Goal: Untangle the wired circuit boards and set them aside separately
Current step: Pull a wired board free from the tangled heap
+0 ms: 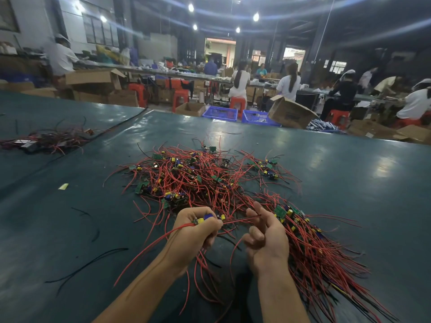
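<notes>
Head view only. Left hand (198, 229), lower centre of frame: grip closed round one wired circuit board (205, 219). A blue capacitor shows above the knuckles, and red leads trail out under the wrist toward bottom left. Right hand (265, 234) is just beside it, fingers half curled. One lead (242, 219) runs from the left grip to the right thumb and forefinger. Cannot tell whether the right grip pinches it or only touches it.

Tangled pile (198, 178) sits mid-frame on the green worktop (349, 171), just beyond both hands. Combed-out bundle (314, 248) lies right of the right hand, boards at its upper end, leads running toward bottom right. Second, darker heap (46, 141) is upper left, well apart. Loose black wires (88, 264) lie lower left.

Handling, as a judgement:
- Boards look light, small and rigid.
- Leads look thin, soft and springy, and likely to snag on component legs.
- Solder joints are probably the weak spot, so yanking a lead risks tearing it off.
- Better to hold the board by its edges and draw the leads through the fingers, feeding slack.
- The tall capacitors could bend.

Step in hand looks like freeing this one board's leads. Most of the pile is not yet sorted.
</notes>
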Motion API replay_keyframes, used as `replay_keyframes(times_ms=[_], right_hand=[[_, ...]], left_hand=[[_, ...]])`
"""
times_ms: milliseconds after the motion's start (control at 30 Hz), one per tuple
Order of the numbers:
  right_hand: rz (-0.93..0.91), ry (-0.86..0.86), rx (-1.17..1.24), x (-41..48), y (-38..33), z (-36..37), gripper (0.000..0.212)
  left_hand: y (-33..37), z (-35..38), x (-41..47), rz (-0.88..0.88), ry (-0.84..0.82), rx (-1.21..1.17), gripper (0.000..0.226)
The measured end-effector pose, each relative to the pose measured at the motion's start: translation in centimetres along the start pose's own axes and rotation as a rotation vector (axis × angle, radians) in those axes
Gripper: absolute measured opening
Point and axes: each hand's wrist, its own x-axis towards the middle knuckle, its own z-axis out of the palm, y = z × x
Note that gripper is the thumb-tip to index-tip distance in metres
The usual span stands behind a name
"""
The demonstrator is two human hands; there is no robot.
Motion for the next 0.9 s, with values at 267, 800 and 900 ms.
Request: replay_keyframes(times_ms=[267,800,900], right_hand=[[-0.008,-0.076,-0.024,0.0,0.4,0.0,0.019],[0.120,-0.185,-0.267,-1.4,2.5,1.3,0.022],[0.095,-0.151,-0.143,-0.4,1.0,0.5,0.018]], left_hand=[[0.0,-0.5,0.3,0.011,0.056,-0.010,0.034],[-0.3,-0.8,0.8,0.000,0.059,0.158,0.031],[0.1,-0.8,0.6,-0.009,0.022,0.125,0.026]])
